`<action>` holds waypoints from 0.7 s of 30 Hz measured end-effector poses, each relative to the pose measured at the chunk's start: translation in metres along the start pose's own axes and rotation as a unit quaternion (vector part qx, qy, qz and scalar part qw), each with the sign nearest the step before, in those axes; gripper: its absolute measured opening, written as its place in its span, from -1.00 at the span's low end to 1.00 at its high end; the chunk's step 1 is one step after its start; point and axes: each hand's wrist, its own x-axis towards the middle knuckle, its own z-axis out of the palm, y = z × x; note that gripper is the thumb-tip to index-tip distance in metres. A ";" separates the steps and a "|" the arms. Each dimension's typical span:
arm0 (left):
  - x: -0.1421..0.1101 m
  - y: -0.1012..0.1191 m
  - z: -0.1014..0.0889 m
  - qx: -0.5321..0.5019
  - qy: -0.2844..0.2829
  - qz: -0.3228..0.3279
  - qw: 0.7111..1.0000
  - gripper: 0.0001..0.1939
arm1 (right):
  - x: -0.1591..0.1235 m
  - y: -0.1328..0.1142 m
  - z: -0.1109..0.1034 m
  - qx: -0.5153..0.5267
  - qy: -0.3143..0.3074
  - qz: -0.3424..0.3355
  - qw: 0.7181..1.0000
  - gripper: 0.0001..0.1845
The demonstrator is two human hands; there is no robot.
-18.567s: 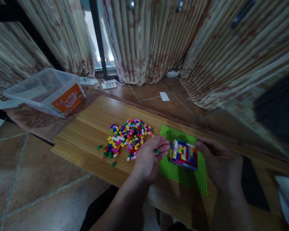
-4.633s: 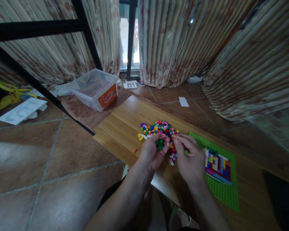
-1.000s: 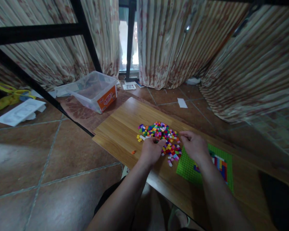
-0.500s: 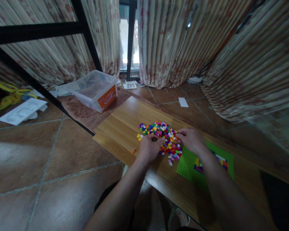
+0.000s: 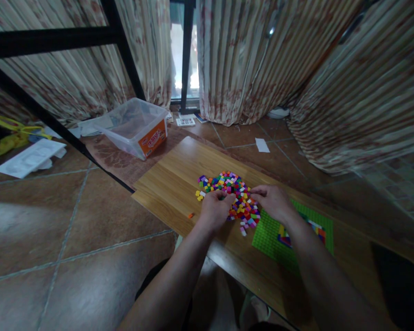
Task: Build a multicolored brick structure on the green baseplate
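Note:
A loose pile of small toy building bricks [image 5: 243, 211] in many colours lies on the wooden table [image 5: 172, 177]. My left hand [image 5: 215, 209] is curled at the near left side of the pile, with green bricks [image 5: 222, 197] showing between thumb and fingers. At the pile's right edge, my right hand [image 5: 271, 201] has thumb and fingertips drawn together among the bricks; what they pinch is too small to make out. Beneath my right forearm is a green studded baseplate [image 5: 267, 236], bearing a multicoloured brick build [image 5: 320, 233] that the arm partly covers.
One orange brick [image 5: 191, 215] lies apart, left of the pile. A clear plastic bin [image 5: 134, 128] with an orange label stands on the mat beyond the table's left end. A dark flat object [image 5: 396, 280] lies at the right. Striped curtains [image 5: 241, 64] hang behind.
Earlier my left palm was open under several green bricks; now it is curled round them. My right hand went from the build to the pile, and over the last second shifted slightly left.

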 end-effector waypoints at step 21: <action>-0.020 0.018 0.002 -0.113 -0.157 -0.058 0.979 -0.62 | -0.053 -0.052 -0.018 0.078 0.021 -0.152 0.985 -0.81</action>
